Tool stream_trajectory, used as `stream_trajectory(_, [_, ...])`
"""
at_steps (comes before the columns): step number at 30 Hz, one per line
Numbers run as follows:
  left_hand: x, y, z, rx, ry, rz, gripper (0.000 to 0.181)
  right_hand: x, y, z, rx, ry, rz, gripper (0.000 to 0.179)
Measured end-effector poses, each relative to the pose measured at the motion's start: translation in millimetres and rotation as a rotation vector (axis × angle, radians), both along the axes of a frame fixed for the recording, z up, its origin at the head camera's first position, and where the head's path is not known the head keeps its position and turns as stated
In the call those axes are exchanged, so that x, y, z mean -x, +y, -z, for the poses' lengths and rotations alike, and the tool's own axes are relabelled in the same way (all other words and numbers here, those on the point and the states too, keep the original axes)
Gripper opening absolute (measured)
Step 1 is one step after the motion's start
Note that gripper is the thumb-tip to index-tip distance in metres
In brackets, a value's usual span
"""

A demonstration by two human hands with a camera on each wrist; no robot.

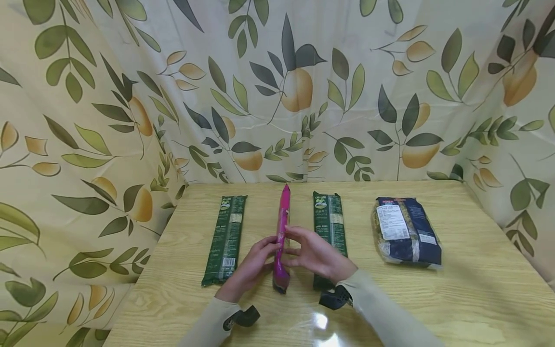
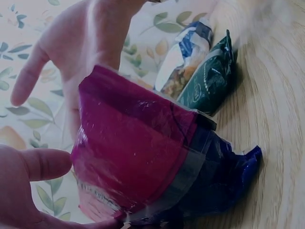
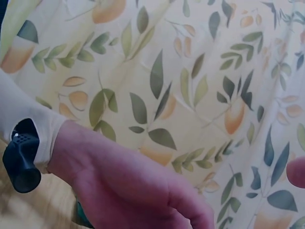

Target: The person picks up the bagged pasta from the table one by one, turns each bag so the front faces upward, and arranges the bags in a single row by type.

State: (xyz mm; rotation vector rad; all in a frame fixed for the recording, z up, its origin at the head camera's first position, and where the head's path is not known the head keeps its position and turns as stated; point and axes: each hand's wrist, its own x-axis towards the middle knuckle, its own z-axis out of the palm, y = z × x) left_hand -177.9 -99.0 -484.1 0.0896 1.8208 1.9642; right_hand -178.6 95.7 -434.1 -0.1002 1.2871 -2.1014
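Between the two hands, a magenta plastic packet [image 1: 283, 217] stands on its narrow edge on the table. Its broad magenta face and dark blue end show in the left wrist view [image 2: 133, 143]. My left hand [image 1: 253, 265] holds it from the left, thumb on the upper edge and fingers passing underneath. From the right, my right hand [image 1: 318, 253] touches the packet with fairly straight fingers. Its thumb is held apart from the packet in the left wrist view. The right wrist view shows the right hand [image 3: 138, 186] only in part, without the packet.
A long green packet [image 1: 225, 236] lies left of the hands. Another green packet [image 1: 329, 217] lies to the right, partly under the right hand. Farther right is a dark blue bag [image 1: 407, 231] with a white label. Leaf-patterned curtain [image 1: 269, 120] borders the wooden table [image 1: 173, 279].
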Motion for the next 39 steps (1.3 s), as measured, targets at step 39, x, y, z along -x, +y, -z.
stream_trajectory(39, [1.6, -16.3, 12.6, -0.064, -0.127, -0.08, 0.055, 4.7, -5.0, 19.1, -0.132, -0.007, 0.053, 0.065])
